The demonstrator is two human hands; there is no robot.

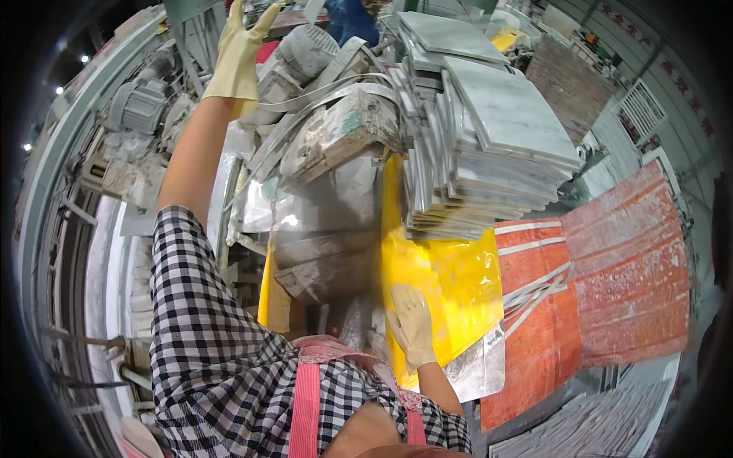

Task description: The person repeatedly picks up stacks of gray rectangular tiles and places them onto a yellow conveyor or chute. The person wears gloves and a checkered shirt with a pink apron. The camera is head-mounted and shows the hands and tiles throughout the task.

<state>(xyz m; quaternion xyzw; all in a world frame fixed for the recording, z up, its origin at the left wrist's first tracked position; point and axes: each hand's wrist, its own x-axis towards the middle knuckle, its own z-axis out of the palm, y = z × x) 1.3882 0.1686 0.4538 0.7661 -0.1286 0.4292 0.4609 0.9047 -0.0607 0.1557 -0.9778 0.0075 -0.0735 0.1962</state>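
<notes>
My left hand [238,61], in a cream rubber glove, is stretched far forward at the upper left with its fingers spread. It is close to a grimy machine with a grey motor [307,47], and no object shows in it. Low in the middle, my right hand [413,324], gloved alike, lies on a shiny yellow sheet [458,278] with its fingers extended. Beyond that sheet rises a tall stack of white, grey-veined marble tiles [511,107]. Left of the stack, a dusty block-like machine part [347,130] has pale straps or hoses across it.
Orange-red woven sheeting [622,275] covers a surface on the right. Many thin slabs [580,427] stand packed at the lower right. A second ribbed motor [141,107] and a long metal rail [46,160] are on the left. A brown board [569,80] leans behind the tiles.
</notes>
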